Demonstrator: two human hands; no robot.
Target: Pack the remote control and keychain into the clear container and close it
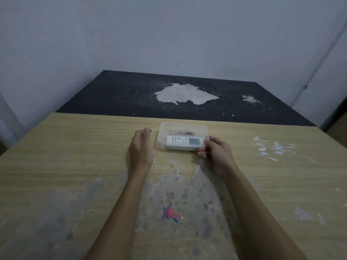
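A clear rectangular container (183, 126) stands on the wooden table. Inside it lies a white remote control (185, 142) with its screen to the right. Behind the remote, also inside, rests the keychain (183, 132), dark red and small. My right hand (216, 153) touches the container's near right corner, thumb on the rim and fingers against the front wall. My left hand (141, 146) hovers just left of the container with curled fingers, apart from it and holding nothing. I cannot tell whether a lid sits on the container.
The wooden table (75, 147) has worn grey patches and a red-and-blue scribble (170, 212) near me. White flakes (270, 148) lie to the right. Beyond the table is a dark surface (131, 94) with peeled pale spots, against a grey wall.
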